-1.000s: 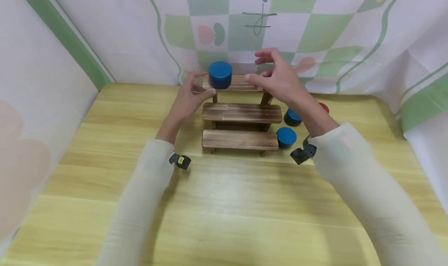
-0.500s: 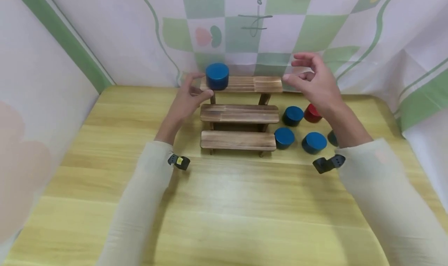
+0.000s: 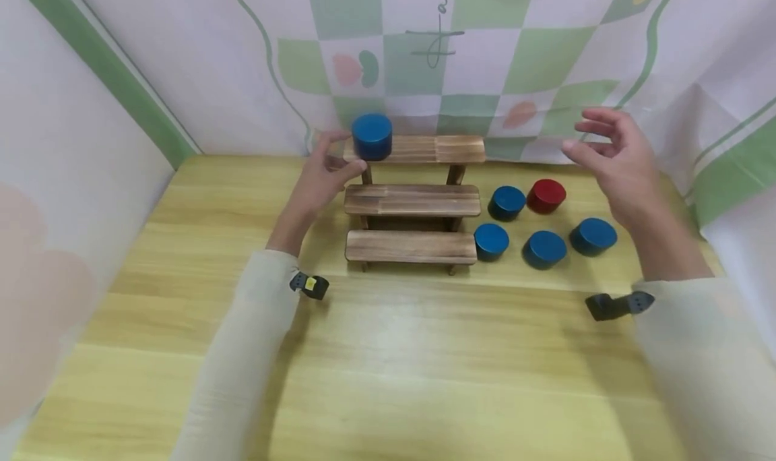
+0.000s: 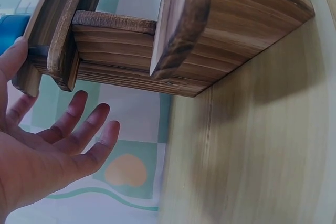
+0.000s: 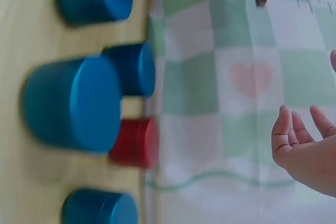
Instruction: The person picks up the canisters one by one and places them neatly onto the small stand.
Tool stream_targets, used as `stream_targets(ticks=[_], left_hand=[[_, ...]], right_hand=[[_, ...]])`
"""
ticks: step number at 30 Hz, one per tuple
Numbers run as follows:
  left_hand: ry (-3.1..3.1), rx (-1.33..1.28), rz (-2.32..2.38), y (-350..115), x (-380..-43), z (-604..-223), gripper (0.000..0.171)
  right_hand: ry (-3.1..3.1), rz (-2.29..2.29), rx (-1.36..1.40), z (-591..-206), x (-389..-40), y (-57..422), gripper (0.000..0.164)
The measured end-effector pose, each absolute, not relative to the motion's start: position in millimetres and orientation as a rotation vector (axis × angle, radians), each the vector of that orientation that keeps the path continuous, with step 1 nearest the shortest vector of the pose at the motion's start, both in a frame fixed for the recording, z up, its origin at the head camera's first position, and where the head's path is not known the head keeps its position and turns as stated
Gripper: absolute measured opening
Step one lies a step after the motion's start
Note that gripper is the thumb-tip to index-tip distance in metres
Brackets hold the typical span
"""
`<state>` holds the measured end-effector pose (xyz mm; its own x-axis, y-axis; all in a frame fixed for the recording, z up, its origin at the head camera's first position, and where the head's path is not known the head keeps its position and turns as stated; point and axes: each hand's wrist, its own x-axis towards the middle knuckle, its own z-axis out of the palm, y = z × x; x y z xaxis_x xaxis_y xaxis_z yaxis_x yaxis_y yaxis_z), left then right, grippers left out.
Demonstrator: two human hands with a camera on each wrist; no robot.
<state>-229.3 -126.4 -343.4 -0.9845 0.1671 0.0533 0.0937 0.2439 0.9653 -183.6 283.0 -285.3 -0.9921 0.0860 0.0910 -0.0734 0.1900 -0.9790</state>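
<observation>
A three-tier wooden step stand [image 3: 412, 201] stands near the back of the table. One blue round tin [image 3: 372, 137] sits at the left end of its top tier. My left hand [image 3: 321, 176] is at that end, with thumb and index finger on either side of the tier's end, close to the tin. In the left wrist view the other fingers of the left hand [image 4: 50, 153] are spread loosely. Whether thumb or index presses on the wood or tin is hard to tell. My right hand [image 3: 627, 161] hovers at the right with relaxed fingers, holding nothing.
To the right of the stand are more blue tins [image 3: 506, 203], several in all, and a red tin [image 3: 546, 196]. One blue tin [image 3: 492, 241] is right beside the lowest tier's end. A checked curtain [image 3: 473, 63] hangs behind the wooden table [image 3: 388, 366].
My right hand has moved from beside the top tier far to the right, bringing the blue and red tins into view. The left hand and the tin on the tier keep their places.
</observation>
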Motion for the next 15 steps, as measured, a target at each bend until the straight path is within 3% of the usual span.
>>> stream_targets(ticks=[6, 15], left_hand=[[2.432, 0.256, 1.846, -127.4, -227.9, -343.9, 0.059], [2.436, 0.248, 1.845, -126.9, -229.2, -342.8, 0.058]], right_hand=[[-2.335, 1.898, -0.073, -301.8, -170.9, 314.2, 0.043], [-2.461, 1.790, -0.105, -322.9, -150.7, 351.4, 0.044]])
